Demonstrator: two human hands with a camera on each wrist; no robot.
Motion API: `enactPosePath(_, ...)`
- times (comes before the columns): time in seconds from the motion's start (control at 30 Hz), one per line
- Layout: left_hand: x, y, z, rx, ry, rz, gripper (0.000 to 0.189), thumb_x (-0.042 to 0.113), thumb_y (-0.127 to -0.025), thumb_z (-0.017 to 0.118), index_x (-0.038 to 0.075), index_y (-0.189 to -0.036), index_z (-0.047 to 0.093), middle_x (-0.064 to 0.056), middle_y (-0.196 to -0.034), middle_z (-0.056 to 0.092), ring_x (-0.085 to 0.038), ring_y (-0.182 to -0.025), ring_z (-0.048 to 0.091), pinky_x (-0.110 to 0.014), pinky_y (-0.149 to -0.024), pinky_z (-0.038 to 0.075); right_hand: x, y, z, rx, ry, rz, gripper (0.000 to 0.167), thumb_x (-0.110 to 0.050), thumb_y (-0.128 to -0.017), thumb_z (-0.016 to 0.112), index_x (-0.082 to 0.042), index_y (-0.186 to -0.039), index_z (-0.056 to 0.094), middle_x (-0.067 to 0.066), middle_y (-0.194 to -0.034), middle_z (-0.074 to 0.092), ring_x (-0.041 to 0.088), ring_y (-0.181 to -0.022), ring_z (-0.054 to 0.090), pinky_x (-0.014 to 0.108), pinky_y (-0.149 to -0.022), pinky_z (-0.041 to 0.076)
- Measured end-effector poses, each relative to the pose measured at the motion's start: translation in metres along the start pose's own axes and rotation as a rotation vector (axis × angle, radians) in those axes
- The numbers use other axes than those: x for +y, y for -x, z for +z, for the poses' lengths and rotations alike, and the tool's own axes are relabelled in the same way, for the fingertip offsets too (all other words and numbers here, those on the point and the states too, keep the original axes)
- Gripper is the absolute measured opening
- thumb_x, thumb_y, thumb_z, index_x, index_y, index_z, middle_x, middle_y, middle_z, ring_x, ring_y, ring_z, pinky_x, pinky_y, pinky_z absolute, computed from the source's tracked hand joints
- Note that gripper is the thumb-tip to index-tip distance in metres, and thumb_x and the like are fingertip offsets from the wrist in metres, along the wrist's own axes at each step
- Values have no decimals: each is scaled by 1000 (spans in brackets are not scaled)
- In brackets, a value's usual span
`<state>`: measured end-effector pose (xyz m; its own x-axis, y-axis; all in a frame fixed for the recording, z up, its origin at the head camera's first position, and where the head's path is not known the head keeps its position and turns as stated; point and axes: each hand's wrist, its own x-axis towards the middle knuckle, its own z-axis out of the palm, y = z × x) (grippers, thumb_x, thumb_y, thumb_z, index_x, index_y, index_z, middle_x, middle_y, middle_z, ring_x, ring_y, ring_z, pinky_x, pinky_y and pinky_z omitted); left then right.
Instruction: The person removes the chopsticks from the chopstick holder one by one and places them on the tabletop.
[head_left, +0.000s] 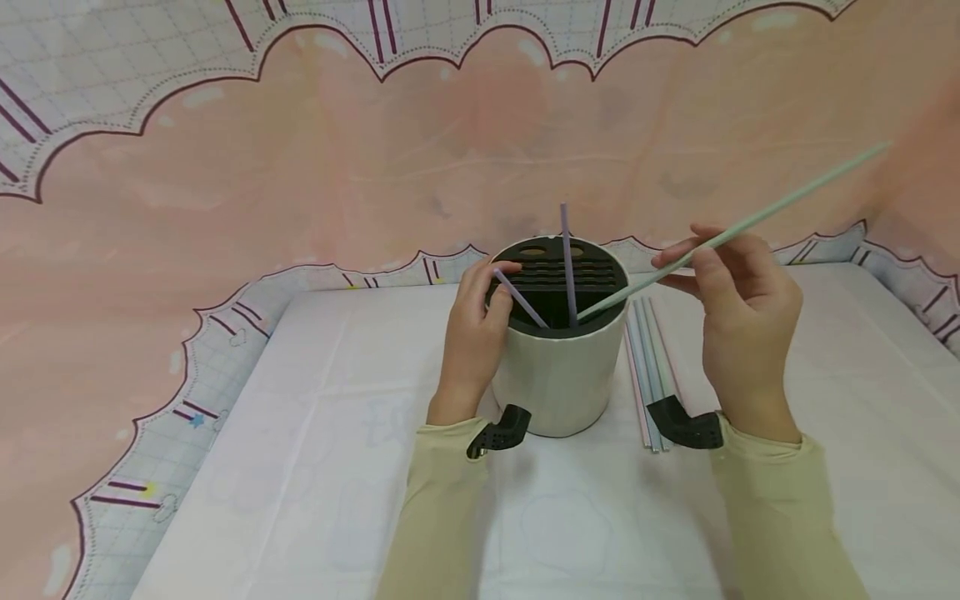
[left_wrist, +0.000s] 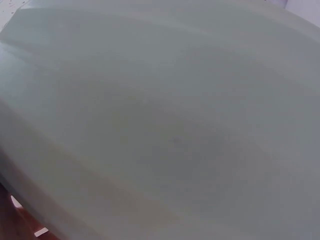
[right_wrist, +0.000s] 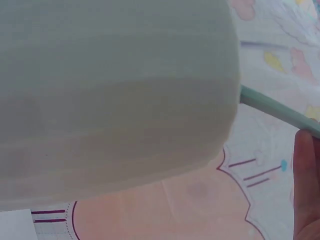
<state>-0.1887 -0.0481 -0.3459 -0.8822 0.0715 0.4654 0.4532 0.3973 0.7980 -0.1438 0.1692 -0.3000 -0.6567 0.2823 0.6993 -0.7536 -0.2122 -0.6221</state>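
A round off-white utensil holder (head_left: pixel 558 379) with a black slotted top stands on the table. My left hand (head_left: pixel 476 333) grips its left rim, fingers and thumb at the top edge. The end of one purple straw (head_left: pixel 521 298) shows between that finger and thumb, leaning into the front opening. Another purple straw (head_left: pixel 567 258) stands almost upright there. My right hand (head_left: pixel 742 308) pinches a long pale green straw (head_left: pixel 810 190), slanted with its lower end inside the opening. In the left wrist view, the holder's wall (left_wrist: pixel 165 115) fills nearly everything and hides the fingers.
Several loose straws (head_left: pixel 654 375) in pink, blue and green lie on the white tabletop (head_left: pixel 337 467), just right of the holder. A peach cloth (head_left: pixel 450 167) with a scalloped patterned border hangs behind and runs down the left side.
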Motion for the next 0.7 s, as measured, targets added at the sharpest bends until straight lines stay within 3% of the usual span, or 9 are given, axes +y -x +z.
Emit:
enactPosePath(0.3, -1, -1, 0, 2, 3, -1, 32, 28, -91, 35, 25, -116, 54, 16, -134, 34, 1, -123, 28, -35, -96, 31, 8, -12, -26, 173, -385, 100, 27, 10, -83, 51, 20, -107, 45, 30, -81, 56, 38, -72, 57, 44, -68, 49)
enactPosePath(0.7, 0, -5, 4, 5, 2, -16, 33, 33, -89, 34, 27, -115, 54, 11, -132, 38, -1, -121, 31, -37, -94, 32, 8, -25, -47, 206, -549, 143, 26, 12, -83, 48, 20, -108, 43, 31, -77, 56, 41, -68, 58, 46, -66, 49)
